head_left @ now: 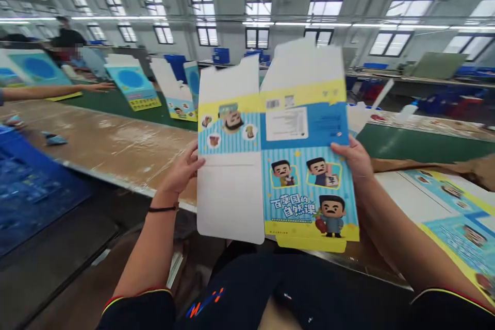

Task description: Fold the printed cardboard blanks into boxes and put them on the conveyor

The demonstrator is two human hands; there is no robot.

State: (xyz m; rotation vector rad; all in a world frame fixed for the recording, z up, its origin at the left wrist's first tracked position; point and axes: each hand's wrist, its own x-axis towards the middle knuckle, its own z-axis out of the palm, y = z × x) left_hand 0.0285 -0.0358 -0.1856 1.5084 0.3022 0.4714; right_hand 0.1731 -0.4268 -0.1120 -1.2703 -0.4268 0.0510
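Note:
Both my hands raise a flat die-cut printed cardboard box blank (282, 165) in front of me. It has blue-striped panels, yellow bands, cartoon figures and white flaps. My left hand (181, 171) grips its left edge, thumb on the printed face. My right hand (352, 161) pinches the right edge near the middle. Beneath my right forearm, a pile of similar printed blanks (452, 221) lies on the table, partly hidden by the arm.
A long brown-topped workbench (116, 139) runs along the left, with a blue crate (31, 191) beside it. Farther off, a co-worker's arm (73, 92) reaches towards blanks propped upright (131, 82). A green-topped table (421, 145) lies to the right.

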